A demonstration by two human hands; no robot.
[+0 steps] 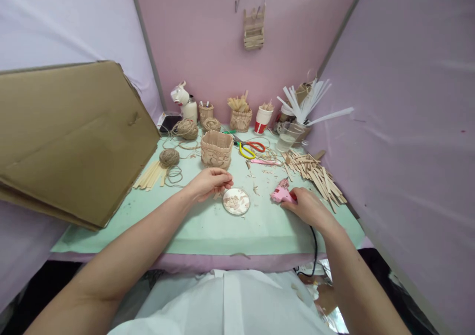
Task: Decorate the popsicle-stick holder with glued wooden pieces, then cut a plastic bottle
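Left fingers (227, 177) seem pinched; right hand (302, 204) curled, palm down.

The person wears 1 white top (230, 305) with 1 flat strip down the front; 2 forearms show, sleeveless and bare.

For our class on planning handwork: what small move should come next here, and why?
Probably lift the pink glue gun towards the left hand: the right hand is at its handle, while the left hand's fingers are pinched together beside the round, shallow dish of pale wood chips. Whether they hold one is unclear.
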